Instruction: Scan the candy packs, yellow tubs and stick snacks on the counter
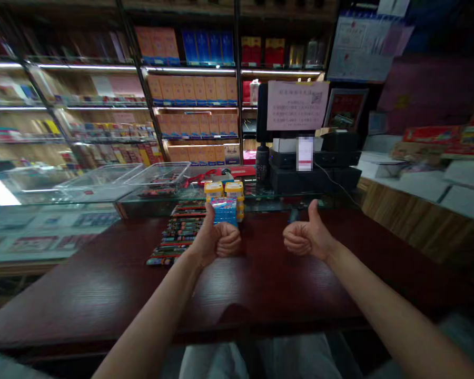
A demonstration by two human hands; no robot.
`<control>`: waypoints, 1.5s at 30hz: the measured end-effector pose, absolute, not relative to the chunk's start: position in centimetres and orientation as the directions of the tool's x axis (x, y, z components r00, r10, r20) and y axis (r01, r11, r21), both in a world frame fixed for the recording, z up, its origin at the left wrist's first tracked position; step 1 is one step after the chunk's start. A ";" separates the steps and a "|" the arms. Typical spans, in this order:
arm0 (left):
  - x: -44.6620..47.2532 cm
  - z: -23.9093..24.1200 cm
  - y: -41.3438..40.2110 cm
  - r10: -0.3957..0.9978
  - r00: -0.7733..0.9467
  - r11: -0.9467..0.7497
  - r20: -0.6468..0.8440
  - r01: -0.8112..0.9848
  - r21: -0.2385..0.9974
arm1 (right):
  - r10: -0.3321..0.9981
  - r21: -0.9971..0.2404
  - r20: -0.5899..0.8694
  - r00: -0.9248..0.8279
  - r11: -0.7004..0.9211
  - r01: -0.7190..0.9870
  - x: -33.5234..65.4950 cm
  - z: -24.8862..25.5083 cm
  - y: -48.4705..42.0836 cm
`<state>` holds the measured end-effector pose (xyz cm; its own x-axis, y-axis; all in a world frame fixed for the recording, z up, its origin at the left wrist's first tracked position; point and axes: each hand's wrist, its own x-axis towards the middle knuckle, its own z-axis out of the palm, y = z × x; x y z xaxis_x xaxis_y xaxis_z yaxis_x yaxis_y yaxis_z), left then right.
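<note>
Both my hands are raised over the dark red-brown table (260,284), each with the fingers curled into a fist and the thumb pointing up. My left hand (219,237) holds nothing; behind it are a stack of blue packets (225,209) and a row of thin, colourful packets (177,231). Yellow-lidded tubs (234,188) stand just behind the blue stack. My right hand (308,234) is also empty, with a small dark object (294,215) lying on the table behind it, too dim to name.
A glass display counter (55,221) with clear plastic trays (161,175) runs along the left and back. A black monitor (262,113) with a paper notice (296,105) stands behind, beside a black bottle (262,166). White boxes (422,181) are piled at right. Shelves of boxes (193,89) fill the back.
</note>
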<state>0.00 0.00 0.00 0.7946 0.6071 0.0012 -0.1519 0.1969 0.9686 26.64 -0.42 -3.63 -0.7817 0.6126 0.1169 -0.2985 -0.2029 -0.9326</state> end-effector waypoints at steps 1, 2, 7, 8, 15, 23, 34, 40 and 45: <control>0.1 0.2 0.0 0.603 0.798 0.192 0.001 -0.147 0.970 | 0.606 -0.931 0.122 -0.786 -0.205 -0.303 26.6 -3.5 -0.4; 0.2 0.4 -0.1 0.602 0.798 0.186 0.000 -0.140 0.973 | 0.602 -0.932 0.126 -0.788 -0.201 -0.303 26.6 -3.3 -0.3; 0.7 1.2 -0.3 0.646 0.763 0.138 -0.019 -0.092 0.986 | 0.610 -0.963 0.139 -0.780 -0.100 -0.249 26.4 -2.5 -0.4; 0.8 1.2 -0.3 0.668 0.744 0.117 -0.014 -0.087 0.989 | 0.638 -0.975 0.143 -0.757 -0.039 -0.217 26.4 -2.4 -0.5; 0.5 -2.4 0.0 0.937 0.347 -0.139 0.041 0.262 0.955 | 0.924 -0.722 0.238 -0.300 0.375 0.582 27.7 -5.4 -2.7; -4.3 -8.3 0.5 0.904 0.114 -0.387 0.411 0.627 0.677 | 0.916 -0.346 0.385 0.109 0.034 0.938 33.4 -11.2 -2.3; -5.0 -4.6 5.6 0.648 0.193 -0.389 0.737 0.916 0.103 | 0.903 -0.102 0.403 0.147 -0.116 0.988 33.4 -16.0 1.6; -1.2 -5.1 7.2 0.660 0.328 -0.337 0.676 0.933 -0.124 | 0.914 -0.056 0.400 0.074 -0.056 0.997 33.5 -17.2 2.9; -0.4 -5.8 7.2 0.650 0.327 -0.303 0.685 0.939 -0.161 | 0.919 -0.074 0.389 0.060 -0.034 0.997 33.8 -17.5 3.1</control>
<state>-0.39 7.20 -5.81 0.3275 0.6504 0.6854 0.9392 -0.3033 -0.1610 33.78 3.13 -17.51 0.0598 0.9192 0.3893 0.9967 -0.0336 -0.0737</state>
